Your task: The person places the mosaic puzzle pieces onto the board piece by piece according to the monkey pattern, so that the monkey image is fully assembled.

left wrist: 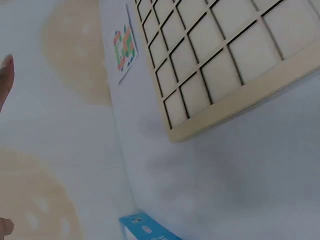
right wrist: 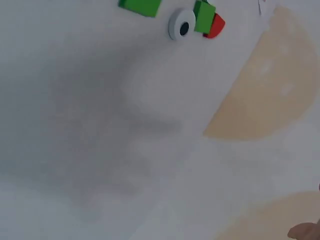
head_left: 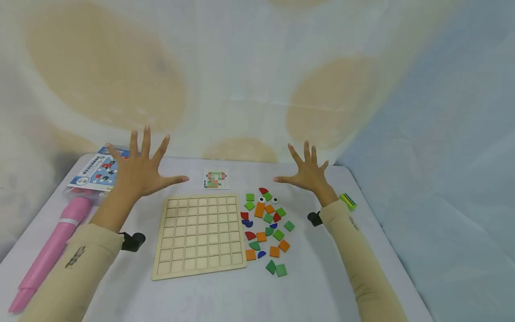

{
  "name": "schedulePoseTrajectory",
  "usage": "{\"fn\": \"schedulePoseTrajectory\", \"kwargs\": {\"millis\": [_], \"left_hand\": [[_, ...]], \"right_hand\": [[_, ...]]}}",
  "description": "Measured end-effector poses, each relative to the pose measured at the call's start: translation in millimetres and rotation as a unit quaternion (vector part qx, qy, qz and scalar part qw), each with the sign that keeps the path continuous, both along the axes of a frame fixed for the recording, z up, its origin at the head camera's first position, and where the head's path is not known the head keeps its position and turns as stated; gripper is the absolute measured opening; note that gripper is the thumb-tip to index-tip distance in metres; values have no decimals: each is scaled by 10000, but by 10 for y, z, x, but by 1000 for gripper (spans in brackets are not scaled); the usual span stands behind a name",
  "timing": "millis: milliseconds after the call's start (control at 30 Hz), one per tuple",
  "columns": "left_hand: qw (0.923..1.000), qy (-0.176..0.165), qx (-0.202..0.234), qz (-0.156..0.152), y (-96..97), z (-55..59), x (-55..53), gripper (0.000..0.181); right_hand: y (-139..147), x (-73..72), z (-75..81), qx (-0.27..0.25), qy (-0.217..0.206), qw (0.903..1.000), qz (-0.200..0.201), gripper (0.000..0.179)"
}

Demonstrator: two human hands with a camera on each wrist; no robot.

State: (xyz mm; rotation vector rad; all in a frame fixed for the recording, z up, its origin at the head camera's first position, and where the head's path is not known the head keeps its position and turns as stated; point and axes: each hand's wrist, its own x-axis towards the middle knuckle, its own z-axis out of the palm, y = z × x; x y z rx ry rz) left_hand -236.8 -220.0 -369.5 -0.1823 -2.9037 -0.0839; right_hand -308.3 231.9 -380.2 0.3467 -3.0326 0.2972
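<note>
Both hands are raised above the table with fingers spread wide, holding nothing. My left hand [head_left: 138,174] is up at the left, between a boxed set and a wooden grid board [head_left: 199,235]. Over the right side is my right hand [head_left: 307,174], beyond the loose pieces. The board's square cells hold no pieces. Beside its right edge lie several flat blocks: green squares [head_left: 280,270], orange squares [head_left: 274,252], red quarter-rounds [head_left: 250,235], blue half-rounds [head_left: 262,254] and two white eye discs [right wrist: 182,24]. A pattern card [head_left: 216,179] lies behind the board.
At the left are a blue-and-white box [head_left: 98,172] and a long pink object [head_left: 52,250] with a pale band. A small green striped item [head_left: 348,202] sits by the right forearm. Spotted cloth [head_left: 241,89] hangs behind the white table [head_left: 193,299].
</note>
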Motion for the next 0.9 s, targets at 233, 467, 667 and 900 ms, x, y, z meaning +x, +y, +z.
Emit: {"fn": "schedulePoseTrajectory", "kwargs": {"millis": [233,467,667,900], "left_hand": [[9929,988,388,-542,-45,-425,399,79],[9946,362,665,-711,-82,-862,703,59],[9921,-150,900,-862,-161,-1028,800,62],[9857,-593,1332,-845,-266,-1165,784,71]], "right_hand": [[-92,234,-344,-364,491,9977,301,79],[-258,369,-595,-382,60,9985,390,56],[-387,327,-678,-494,-242,9977,405,50],[-497,245,-719,-532,-503,9971,224,48]]}}
